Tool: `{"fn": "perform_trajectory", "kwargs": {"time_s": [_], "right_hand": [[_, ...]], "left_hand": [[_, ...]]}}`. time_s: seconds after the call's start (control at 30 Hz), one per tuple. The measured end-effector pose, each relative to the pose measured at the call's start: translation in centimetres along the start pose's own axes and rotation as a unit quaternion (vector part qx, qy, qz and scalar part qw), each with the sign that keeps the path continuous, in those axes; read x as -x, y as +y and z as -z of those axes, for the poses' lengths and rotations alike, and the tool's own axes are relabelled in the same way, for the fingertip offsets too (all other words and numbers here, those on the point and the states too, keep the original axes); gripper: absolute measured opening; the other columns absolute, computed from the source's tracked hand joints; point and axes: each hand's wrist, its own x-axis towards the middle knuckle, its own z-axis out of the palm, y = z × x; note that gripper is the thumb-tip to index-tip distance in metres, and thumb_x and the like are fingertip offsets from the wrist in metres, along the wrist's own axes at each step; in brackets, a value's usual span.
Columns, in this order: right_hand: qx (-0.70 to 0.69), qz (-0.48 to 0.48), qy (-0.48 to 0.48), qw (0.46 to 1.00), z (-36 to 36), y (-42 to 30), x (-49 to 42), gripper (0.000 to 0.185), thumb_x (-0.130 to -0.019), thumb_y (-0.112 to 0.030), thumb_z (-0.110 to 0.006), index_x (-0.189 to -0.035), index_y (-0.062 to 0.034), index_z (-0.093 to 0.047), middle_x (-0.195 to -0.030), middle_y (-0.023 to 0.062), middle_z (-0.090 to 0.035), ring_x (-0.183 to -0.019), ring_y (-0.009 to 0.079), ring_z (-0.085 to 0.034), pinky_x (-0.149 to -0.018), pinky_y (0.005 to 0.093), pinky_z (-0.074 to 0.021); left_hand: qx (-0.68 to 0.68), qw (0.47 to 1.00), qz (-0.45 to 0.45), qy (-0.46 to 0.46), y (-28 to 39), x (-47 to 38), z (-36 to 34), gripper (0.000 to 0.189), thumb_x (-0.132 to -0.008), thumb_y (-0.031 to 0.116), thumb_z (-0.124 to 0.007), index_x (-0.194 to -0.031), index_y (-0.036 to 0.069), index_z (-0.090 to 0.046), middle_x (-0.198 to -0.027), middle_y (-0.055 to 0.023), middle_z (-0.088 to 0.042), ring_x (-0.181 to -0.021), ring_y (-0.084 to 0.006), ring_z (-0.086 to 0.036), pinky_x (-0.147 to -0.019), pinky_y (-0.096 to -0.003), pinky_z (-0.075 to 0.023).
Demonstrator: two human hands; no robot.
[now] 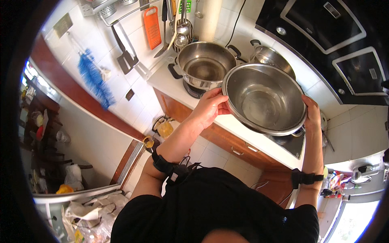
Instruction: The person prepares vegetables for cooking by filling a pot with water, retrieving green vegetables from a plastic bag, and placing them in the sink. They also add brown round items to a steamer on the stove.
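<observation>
A wide stainless steel basin (pixel 264 97) is raised above the counter, held by its rim between both hands. On the rim's left side is my left hand (pixel 214 106), its thumb over the edge and its fingers beneath. My right hand (pixel 311 111) grips the opposite side. The basin looks to hold a little clear liquid, though this may be a reflection. Just behind it at the left, a steel pot with black handles (pixel 206 65) stands on a black round cooker. Another steel pan (pixel 273 59) is partly hidden behind the basin.
The white countertop (pixel 170 82) runs over wooden drawers, with a black glass hob (pixel 296 144) under the basin's right part. A black range hood (pixel 322 30) hangs at upper right. An orange grater (pixel 152 29), a slotted turner (pixel 126 60) and a blue duster (pixel 94 77) hang on the tiled wall.
</observation>
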Motion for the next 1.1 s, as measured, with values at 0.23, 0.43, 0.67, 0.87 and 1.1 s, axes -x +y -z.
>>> {"fn": "perform_trajectory", "kwargs": {"time_s": [0.23,0.43,0.67,0.87,1.1], "right_hand": [[0.037,-0.036,0.060,0.997,-5.8,0.1,-8.8,0.016,-0.087,-0.009,-0.057,-0.091,0.0055,-0.061,-0.084,0.0125,-0.066,-0.073,0.0205,-0.063,-0.067,0.0306,-0.0524],[0.130,-0.039,0.077,0.988,-8.7,-1.7,-12.9,0.016,-0.088,-0.014,-0.057,-0.088,0.0013,-0.062,-0.077,0.0087,-0.065,-0.065,0.0174,-0.062,-0.060,0.0295,-0.0513],[0.216,-0.059,0.079,0.971,-9.7,-4.4,-17.2,0.017,-0.087,-0.015,-0.061,-0.093,0.0011,-0.063,-0.077,0.0062,-0.065,-0.065,0.0141,-0.061,-0.058,0.0250,-0.0494],[0.329,-0.045,0.047,0.942,-14.4,-7.3,-20.7,0.016,-0.087,-0.014,-0.062,-0.090,0.0014,-0.065,-0.076,0.0058,-0.064,-0.063,0.0113,-0.059,-0.059,0.0232,-0.0500],[0.426,-0.020,-0.025,0.904,-25.1,-9.1,-24.2,0.018,-0.089,-0.017,-0.060,-0.092,-0.0006,-0.066,-0.074,0.0014,-0.063,-0.058,0.0077,-0.057,-0.053,0.0197,-0.0485]], "left_hand": [[0.035,0.998,0.052,0.016,2.8,-6.5,6.2,0.026,-0.095,0.014,-0.047,-0.118,0.005,-0.052,-0.095,-0.0070,-0.064,-0.083,-0.0178,-0.065,-0.080,-0.0351,-0.0541],[0.082,0.991,0.109,0.005,2.2,-10.3,9.5,0.025,-0.096,0.015,-0.045,-0.119,0.005,-0.050,-0.099,-0.0084,-0.063,-0.086,-0.0184,-0.065,-0.084,-0.0365,-0.0537],[0.137,0.978,0.159,-0.017,1.1,-13.1,10.1,0.023,-0.095,0.012,-0.044,-0.117,0.007,-0.050,-0.097,-0.0098,-0.065,-0.082,-0.0185,-0.067,-0.078,-0.0336,-0.0562],[0.212,0.960,0.181,-0.002,-0.5,-14.0,10.1,0.020,-0.095,0.012,-0.044,-0.112,0.004,-0.051,-0.094,-0.0113,-0.065,-0.082,-0.0203,-0.067,-0.076,-0.0331,-0.0566],[0.338,0.921,0.190,-0.032,-1.6,-14.2,10.3,0.021,-0.097,0.011,-0.042,-0.108,-0.002,-0.054,-0.094,-0.0128,-0.064,-0.087,-0.0210,-0.066,-0.078,-0.0317,-0.0582]]}}
